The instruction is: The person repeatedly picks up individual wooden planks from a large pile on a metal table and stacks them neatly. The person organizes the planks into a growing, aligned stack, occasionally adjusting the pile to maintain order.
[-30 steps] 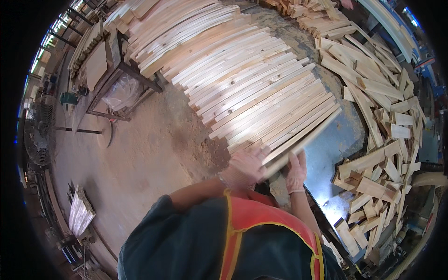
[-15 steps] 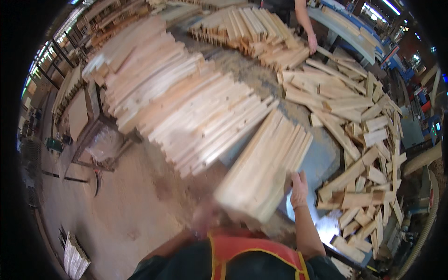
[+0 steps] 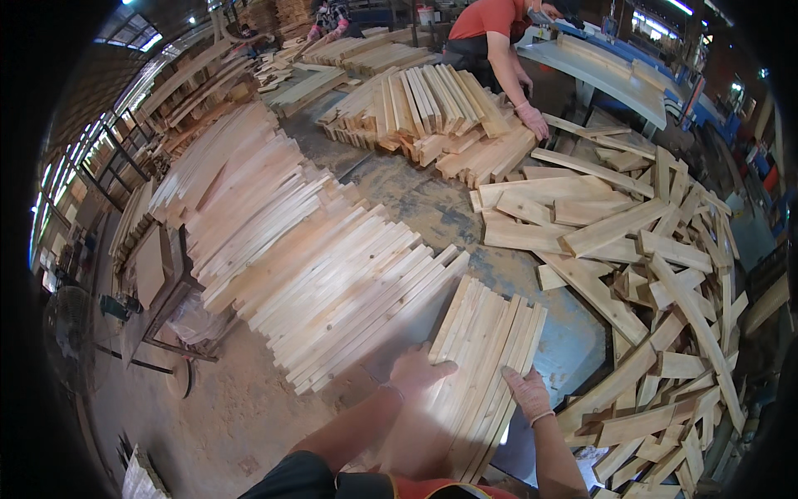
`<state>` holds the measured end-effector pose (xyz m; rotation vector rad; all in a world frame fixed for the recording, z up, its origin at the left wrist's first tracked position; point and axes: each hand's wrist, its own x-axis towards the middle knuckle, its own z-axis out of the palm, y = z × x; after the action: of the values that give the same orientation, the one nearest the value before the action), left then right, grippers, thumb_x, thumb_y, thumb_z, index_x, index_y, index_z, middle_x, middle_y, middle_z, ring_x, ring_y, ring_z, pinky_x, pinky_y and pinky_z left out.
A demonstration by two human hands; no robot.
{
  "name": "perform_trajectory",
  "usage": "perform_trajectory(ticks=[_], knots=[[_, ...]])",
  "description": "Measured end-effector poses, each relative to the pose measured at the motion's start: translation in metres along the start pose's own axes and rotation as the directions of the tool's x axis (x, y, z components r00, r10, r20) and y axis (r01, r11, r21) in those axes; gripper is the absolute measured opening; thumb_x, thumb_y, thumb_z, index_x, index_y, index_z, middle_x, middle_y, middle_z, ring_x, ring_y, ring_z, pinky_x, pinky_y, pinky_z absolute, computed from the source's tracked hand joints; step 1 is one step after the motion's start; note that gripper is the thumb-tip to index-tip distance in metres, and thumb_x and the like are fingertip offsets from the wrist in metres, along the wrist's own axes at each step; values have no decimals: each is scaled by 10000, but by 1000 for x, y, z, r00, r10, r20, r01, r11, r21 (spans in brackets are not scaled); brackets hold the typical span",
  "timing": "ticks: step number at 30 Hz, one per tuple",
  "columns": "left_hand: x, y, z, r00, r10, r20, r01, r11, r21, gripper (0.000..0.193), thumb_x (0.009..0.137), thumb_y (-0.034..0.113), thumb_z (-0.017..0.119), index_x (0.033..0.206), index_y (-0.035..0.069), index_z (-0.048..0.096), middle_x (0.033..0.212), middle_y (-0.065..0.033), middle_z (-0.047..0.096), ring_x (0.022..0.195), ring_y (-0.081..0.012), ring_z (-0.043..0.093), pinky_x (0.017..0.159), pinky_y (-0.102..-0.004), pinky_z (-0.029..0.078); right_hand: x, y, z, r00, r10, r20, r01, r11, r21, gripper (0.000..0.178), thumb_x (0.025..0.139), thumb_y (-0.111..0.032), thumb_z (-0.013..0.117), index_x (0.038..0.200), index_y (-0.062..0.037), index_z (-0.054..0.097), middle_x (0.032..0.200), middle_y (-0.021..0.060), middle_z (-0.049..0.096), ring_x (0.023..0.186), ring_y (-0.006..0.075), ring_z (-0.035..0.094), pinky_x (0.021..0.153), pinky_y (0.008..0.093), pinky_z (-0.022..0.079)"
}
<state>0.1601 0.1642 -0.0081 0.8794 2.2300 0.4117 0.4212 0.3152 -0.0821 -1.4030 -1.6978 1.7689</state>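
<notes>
A bundle of pale wooden strips (image 3: 474,358) lies lengthwise in front of me, its strips side by side. My left hand (image 3: 420,372) holds the bundle's left edge, thumb on top and the other fingers mostly hidden. At the right edge, my right hand (image 3: 529,394) grips the outer strips, its thumb over the upper face. Close by on the left is a long row of wooden strips (image 3: 349,291), laid side by side with uneven ends.
Loose offcuts (image 3: 619,229) are heaped on the right of the metal tabletop (image 3: 573,320). Farther back, a co-worker's gloved hand (image 3: 532,122) touches another stack of strips (image 3: 432,108). A fan (image 3: 71,333) and a metal-framed stand (image 3: 179,308) are at left.
My left hand, blurred near my body before, now grips the bundle's left edge. My right hand has closed over the right edge. The view has tilted up, showing more of the co-worker.
</notes>
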Motion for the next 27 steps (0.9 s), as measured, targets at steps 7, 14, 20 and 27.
perform_trajectory(ticks=[7, 14, 20, 27], knots=[[-39, 63, -43, 991, 134, 15, -129, 977, -173, 1080, 821, 587, 768, 1589, -47, 351, 1538, -283, 476, 1387, -434, 523, 1148, -489, 441, -42, -64, -10, 984, -27, -176, 84, 940, 330, 595, 950, -354, 782, 1372, 16, 584, 1191, 86, 701, 1054, 209, 643, 964, 358, 521], [-94, 123, -134, 689, 516, -509, -676, 711, -193, 957, 834, 443, 786, 1604, 45, 380, 1572, -291, 443, 1422, -460, 479, 1193, -470, 402, -126, -228, -38, 734, -468, -492, 607, 778, 164, 730, 969, -304, 770, 1541, 12, 445, 1430, 110, 583, 1285, 220, 545, 1137, 368, 408], [-87, 73, -147, 628, 649, -429, -776, 561, -288, 1071, 759, 398, 832, 1641, 105, 302, 1574, -212, 451, 1419, -420, 487, 1187, -479, 413, -169, -188, -26, 729, -540, -421, 578, 815, -46, 547, 1010, -188, 687, 1502, -58, 487, 1375, 82, 610, 1250, 246, 586, 1081, 398, 474], [-36, -119, -63, 504, 832, -232, -686, 549, 479, 822, 953, 282, 619, 1655, 71, 247, 1617, -155, 411, 1484, -327, 418, 1210, -442, 342, -157, -6, 79, 972, -224, -70, 77, 587, -806, 699, 969, -295, 671, 1542, -7, 391, 1517, 150, 484, 1397, 318, 462, 1159, 411, 420]])
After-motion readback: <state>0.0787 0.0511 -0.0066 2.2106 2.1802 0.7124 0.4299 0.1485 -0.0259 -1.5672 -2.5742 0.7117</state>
